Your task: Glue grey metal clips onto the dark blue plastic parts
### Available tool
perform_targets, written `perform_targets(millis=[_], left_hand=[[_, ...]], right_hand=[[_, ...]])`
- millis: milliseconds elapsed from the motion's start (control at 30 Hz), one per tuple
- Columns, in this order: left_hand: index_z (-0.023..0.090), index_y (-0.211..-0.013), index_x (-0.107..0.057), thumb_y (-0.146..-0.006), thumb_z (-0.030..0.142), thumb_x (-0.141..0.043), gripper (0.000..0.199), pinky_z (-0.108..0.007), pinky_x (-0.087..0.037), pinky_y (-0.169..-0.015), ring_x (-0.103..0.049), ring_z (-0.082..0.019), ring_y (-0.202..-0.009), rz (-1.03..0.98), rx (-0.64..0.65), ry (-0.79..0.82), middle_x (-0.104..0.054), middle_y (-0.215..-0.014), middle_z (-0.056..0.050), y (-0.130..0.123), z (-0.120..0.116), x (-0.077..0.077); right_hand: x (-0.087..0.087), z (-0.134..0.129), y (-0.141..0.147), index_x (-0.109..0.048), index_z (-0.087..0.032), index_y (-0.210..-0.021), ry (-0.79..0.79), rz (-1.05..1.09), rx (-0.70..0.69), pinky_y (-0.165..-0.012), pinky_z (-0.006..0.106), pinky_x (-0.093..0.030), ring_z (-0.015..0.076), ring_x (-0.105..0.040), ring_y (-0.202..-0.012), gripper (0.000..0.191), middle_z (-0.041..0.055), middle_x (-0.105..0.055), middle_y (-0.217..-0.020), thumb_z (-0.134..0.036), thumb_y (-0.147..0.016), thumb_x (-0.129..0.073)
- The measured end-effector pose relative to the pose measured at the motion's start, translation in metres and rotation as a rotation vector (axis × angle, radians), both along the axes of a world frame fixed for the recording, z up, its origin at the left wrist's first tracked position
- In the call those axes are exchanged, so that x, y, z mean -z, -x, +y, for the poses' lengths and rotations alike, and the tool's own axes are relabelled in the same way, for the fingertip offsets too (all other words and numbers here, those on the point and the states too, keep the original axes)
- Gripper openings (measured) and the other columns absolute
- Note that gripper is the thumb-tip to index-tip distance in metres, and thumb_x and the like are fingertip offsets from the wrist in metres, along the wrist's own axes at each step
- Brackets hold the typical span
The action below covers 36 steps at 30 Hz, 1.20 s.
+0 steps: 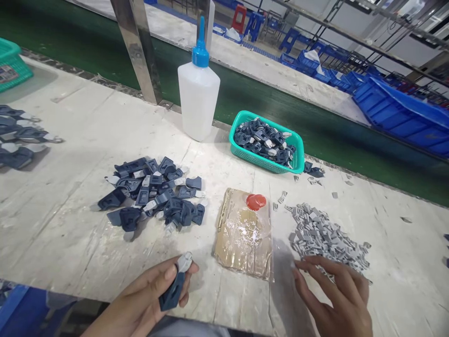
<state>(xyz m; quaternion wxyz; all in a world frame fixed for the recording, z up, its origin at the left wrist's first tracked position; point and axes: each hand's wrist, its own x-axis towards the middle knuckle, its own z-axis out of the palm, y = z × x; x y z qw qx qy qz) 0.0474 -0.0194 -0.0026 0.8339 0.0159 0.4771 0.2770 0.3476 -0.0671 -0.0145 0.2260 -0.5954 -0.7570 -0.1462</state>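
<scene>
At the counter's near edge the left hand (150,295) grips a blue part (174,289) pointing away, while the open, empty right hand (336,295) touches the grey clips (326,238).

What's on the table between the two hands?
In the head view, a glue-smeared clear sheet lies between the left hand and right hand, with a red cap at its far end.

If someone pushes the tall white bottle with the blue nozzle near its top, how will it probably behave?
The white bottle looks apt to tip: it stands tall on a narrow base. Its translucent plastic body suggests it is light for its size, though how full it is cannot be told. Tipping forward, it would likely land near the teal basket or the pile of dark blue parts.
</scene>
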Motion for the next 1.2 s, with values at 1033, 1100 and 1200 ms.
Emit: perform_targets(millis=[1033,1100,1200], left_hand=[[0.028,-0.089,-0.072,-0.076,0.030,-0.073,0.014,-0.024,-0.047,-0.083,-0.062,-0.017,-0.100,-0.239,-0.017,-0.216,-0.070,-0.089,0.000,0.019,-0.003,0.019],[0.028,-0.090,-0.070,-0.077,0.029,-0.072,0.013,-0.027,-0.045,-0.086,-0.060,-0.018,-0.102,-0.232,0.016,-0.225,-0.069,-0.092,0.001,0.016,-0.003,0.018],[0.028,-0.089,-0.066,-0.076,0.033,-0.073,0.016,-0.031,-0.042,-0.087,-0.057,-0.020,-0.103,-0.155,0.086,-0.297,-0.067,-0.094,0.000,0.008,-0.002,0.020]], right_hand=[[-0.007,0.076,0.043,-0.063,-0.020,-0.083,0.039,-0.055,-0.113,-0.082,0.041,-0.032,0.0225,-0.046,-0.095,0.003,0.0096,-0.053,-0.105,-0.021,-0.080,-0.065],[-0.015,0.070,0.043,-0.063,-0.021,-0.086,0.000,-0.040,-0.065,-0.082,0.041,-0.030,0.0215,-0.049,-0.092,0.007,0.0089,-0.053,-0.104,-0.022,-0.079,-0.066],[-0.021,0.060,0.045,-0.063,-0.022,-0.090,-0.071,0.017,0.028,-0.082,0.041,-0.029,0.0199,-0.050,-0.088,0.011,0.0078,-0.054,-0.101,-0.023,-0.079,-0.066]])
